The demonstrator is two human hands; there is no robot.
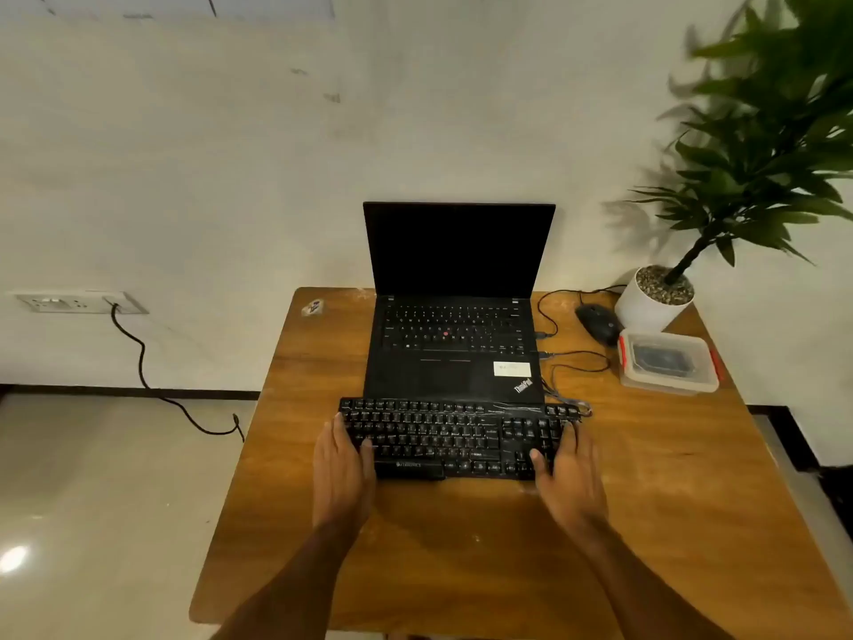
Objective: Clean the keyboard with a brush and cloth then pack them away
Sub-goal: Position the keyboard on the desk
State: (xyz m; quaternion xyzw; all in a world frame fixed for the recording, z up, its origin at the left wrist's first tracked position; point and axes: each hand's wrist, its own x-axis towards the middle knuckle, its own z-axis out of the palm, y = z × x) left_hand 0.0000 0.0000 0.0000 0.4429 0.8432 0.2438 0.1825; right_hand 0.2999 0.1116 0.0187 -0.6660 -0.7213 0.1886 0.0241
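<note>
Head view. Keyboard [454,438] lies flat on the wooden table [646,478], directly between the two hands, long side across the view.

Left hand [344,473]: at the keyboard's left end, fingers straight and together along the edge, thumb lying over the outer keys. Whether it presses or only touches, cannot tell. Nothing is curled round.

Right hand [570,473]: mirrors it at the keyboard's right end, fingers extended along the edge, thumb on the number keys. Relaxed, flat, not closed round anything.

Beyond the hands: an open laptop [457,316] with a dark screen, its front edge touching or just beside the keyboard's far edge. Cables [561,358] run from the laptop's side, beyond the right hand.

Beyond and outward of the right hand: a clear plastic box [667,367] with red clips, lid on, something dark inside that cannot be made out. Past the box, a black mouse [597,323] and a potted plant [655,297] in a white pot.

Outward of the left hand, off the table: a wall socket [76,302] with a black cord [143,362] trailing to the floor.
</note>
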